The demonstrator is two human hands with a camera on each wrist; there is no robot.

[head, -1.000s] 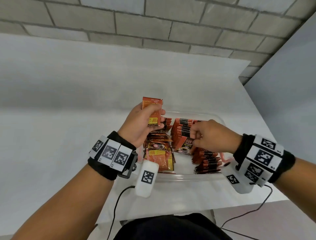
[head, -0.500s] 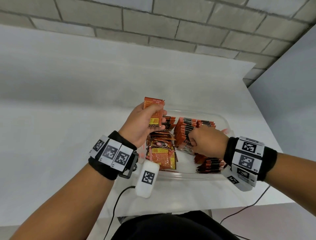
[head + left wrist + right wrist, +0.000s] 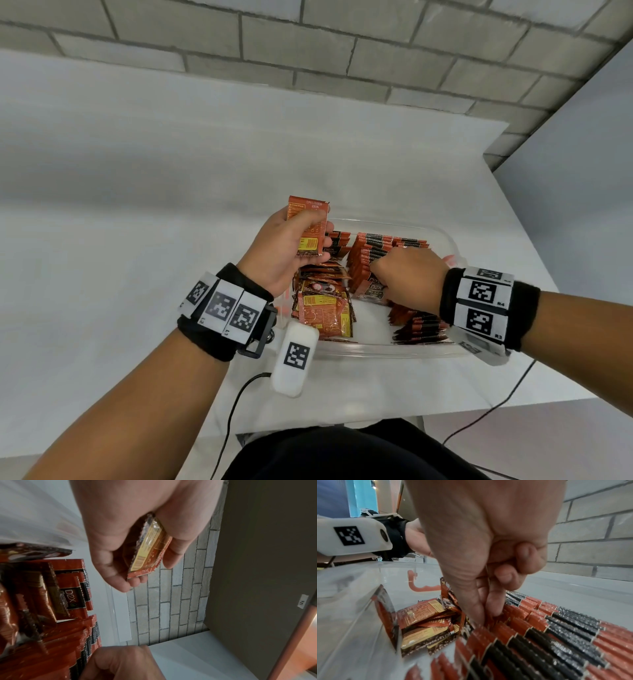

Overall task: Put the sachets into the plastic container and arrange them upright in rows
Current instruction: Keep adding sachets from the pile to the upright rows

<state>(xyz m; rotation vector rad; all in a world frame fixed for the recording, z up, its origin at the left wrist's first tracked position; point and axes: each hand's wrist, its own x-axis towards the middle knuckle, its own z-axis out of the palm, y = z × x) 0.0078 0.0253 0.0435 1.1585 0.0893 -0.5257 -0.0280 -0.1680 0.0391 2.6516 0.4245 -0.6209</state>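
A clear plastic container (image 3: 376,349) sits on the white table. My left hand (image 3: 308,240) holds an orange sachet (image 3: 308,212) upright over the container's far left corner; the left wrist view shows that sachet (image 3: 149,547) between thumb and fingers. Red-and-black sachets stand upright in rows (image 3: 376,246) on the right side, and another row (image 3: 421,329) stands near the front. Loose sachets (image 3: 322,308) lie flat in a pile on the left side. My right hand (image 3: 380,274) reaches down into a row (image 3: 556,628), thumb and forefinger (image 3: 494,609) pinching an upright sachet, other fingers curled.
A brick wall runs behind the table (image 3: 137,205), and a grey panel (image 3: 582,171) stands on the right. The container has a pink latch (image 3: 419,586) at its end. Cables (image 3: 233,411) hang from both wrists over the table's near edge.
My right hand has slid left and farther back along the upright row, its wrist turning over the container. The left hand has kept its sachet almost still.
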